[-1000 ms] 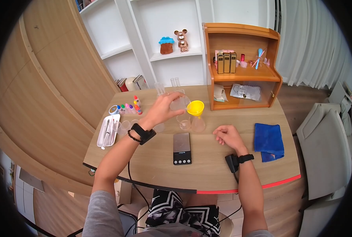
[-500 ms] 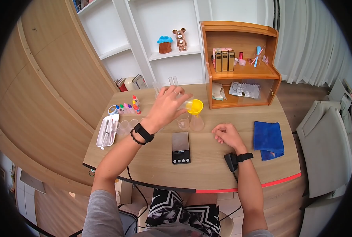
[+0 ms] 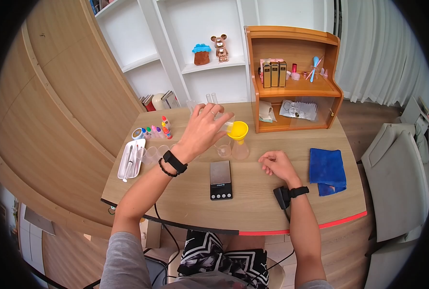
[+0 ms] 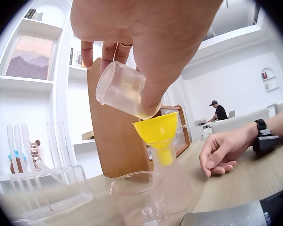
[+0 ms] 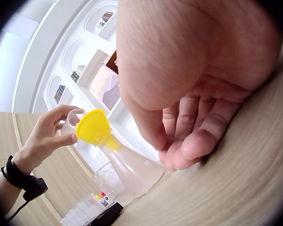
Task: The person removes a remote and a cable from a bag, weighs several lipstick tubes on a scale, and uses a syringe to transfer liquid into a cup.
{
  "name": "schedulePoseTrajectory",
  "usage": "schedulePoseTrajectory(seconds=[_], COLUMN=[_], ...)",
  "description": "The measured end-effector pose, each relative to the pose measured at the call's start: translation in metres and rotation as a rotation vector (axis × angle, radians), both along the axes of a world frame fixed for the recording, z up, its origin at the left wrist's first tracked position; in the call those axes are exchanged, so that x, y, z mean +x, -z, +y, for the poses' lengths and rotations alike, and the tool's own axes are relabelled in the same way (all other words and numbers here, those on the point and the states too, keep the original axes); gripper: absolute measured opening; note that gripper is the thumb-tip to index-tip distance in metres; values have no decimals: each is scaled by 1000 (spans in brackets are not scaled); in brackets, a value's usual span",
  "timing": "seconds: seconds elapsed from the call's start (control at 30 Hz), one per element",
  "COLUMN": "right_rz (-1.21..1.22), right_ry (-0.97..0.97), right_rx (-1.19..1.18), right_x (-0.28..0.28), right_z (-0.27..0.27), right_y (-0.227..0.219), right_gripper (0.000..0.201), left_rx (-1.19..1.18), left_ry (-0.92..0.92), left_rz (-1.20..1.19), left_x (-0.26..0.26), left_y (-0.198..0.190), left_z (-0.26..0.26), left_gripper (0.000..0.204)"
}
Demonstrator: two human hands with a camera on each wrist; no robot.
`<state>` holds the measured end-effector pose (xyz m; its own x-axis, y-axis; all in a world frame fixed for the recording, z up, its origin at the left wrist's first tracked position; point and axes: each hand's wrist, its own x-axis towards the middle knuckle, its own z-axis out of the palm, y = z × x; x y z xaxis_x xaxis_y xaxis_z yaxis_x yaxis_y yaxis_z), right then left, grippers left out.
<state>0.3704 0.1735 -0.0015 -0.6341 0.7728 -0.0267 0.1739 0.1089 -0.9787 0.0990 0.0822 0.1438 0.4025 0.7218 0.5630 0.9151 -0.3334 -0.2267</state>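
My left hand (image 3: 204,129) grips a clear plastic cup (image 4: 120,88), tipped with its mouth at the rim of a yellow funnel (image 3: 238,130). The funnel's stem sits in the neck of a conical flask (image 5: 134,172), which stands upright on the table and looks cloudy. Right beside the flask is a clear glass beaker (image 4: 139,200). To the right of these, my right hand (image 3: 276,164) rests on the table with loosely curled fingers and nothing in them.
A digital scale (image 3: 221,180) lies in front of the flask, and a blue cloth (image 3: 327,171) at the right. Toward the left are a white tray (image 3: 131,161) with tools and several small colour bottles (image 3: 156,132). Behind stand a test-tube rack (image 4: 52,193) and a wooden cabinet (image 3: 296,91).
My left hand has turned and tilted the cup over to the funnel's rim, then held nearly still over the last half second. The right hand has stayed in place.
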Motion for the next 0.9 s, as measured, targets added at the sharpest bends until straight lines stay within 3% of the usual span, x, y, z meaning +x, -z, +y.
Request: schedulePoseTrajectory(seconds=[0.27, 0.43, 0.53, 0.67, 0.73, 0.9], right_rz=[-9, 11, 13, 16, 26, 17], right_ry=[4, -5, -8, -12, -8, 5], right_rx=[-2, -4, -10, -1, 6, 9], right_x=[0, 1, 0, 1, 1, 1], right_z=[-1, -1, -1, 1, 2, 1], right_y=[-1, 0, -1, 2, 3, 3], right_gripper=[15, 15, 15, 15, 14, 15], left_rx=[4, -163, -249, -303, -323, -343], left_ry=[26, -165, -208, -141, -152, -182], left_rz=[-139, -650, -771, -793, -649, -622], left_x=[-10, -46, -64, -72, -79, -67], left_y=[1, 19, 38, 58, 74, 71], left_z=[-4, -13, -23, -37, -36, -41], left_gripper=[58, 57, 56, 57, 60, 62])
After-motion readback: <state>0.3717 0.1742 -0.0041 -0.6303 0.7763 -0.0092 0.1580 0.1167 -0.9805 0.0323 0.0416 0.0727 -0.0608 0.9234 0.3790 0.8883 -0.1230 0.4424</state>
